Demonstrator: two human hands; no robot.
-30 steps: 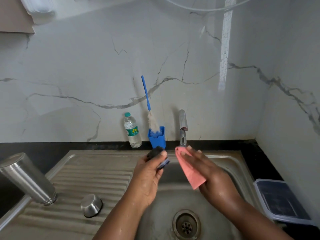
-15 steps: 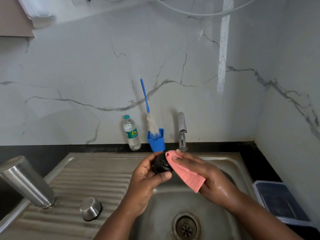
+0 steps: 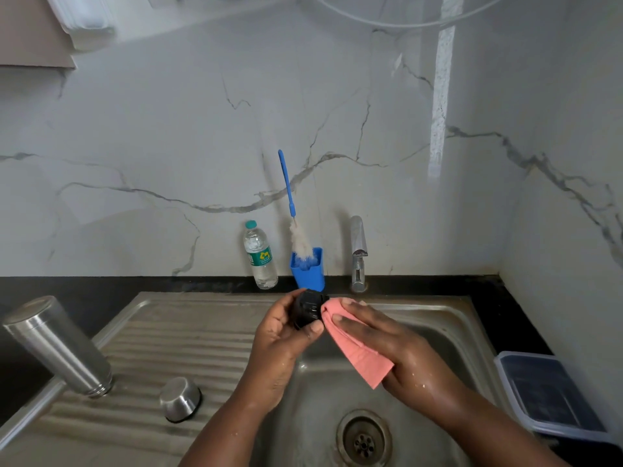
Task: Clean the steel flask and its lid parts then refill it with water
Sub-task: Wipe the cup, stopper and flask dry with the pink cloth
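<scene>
Over a stainless steel sink basin (image 3: pixel 438 318), a person's left hand (image 3: pixel 279 335) holds a round black plastic flask stopper (image 3: pixel 307 309), fingers (image 3: pixel 286 303) curled round its far side and thumb clamped on its near edge, probably so its face is turned toward the cloth. The right hand (image 3: pixel 387 338) lies flat, fingers (image 3: pixel 350 320) straight and together, pressing a folded pink cleaning cloth (image 3: pixel 354 345) against the stopper's right side; the cloth's loose end hangs below the palm. This looks like wiping the stopper, with refilling not yet begun.

Well to the left of the fingers, a tall brushed steel flask (image 3: pixel 57 345) stands mouth-down on the ribbed steel draining board (image 3: pixel 188 335), likely to drain. Nearer the left wrist, a small domed steel cup lid (image 3: pixel 180 397) rests rim-down.

Just beyond the fingertips, against the wall, stand a clear plastic water bottle with a teal cap (image 3: pixel 259 256), a blue square holder (image 3: pixel 308 269) with a blue-handled bottle brush (image 3: pixel 291 210), and a chrome tap (image 3: pixel 358 254), seemingly not running. The worktop (image 3: pixel 67 288) is black; the walls are white veined marble. Right of the right forearm sits a clear lidded plastic box (image 3: pixel 546 392).
</scene>
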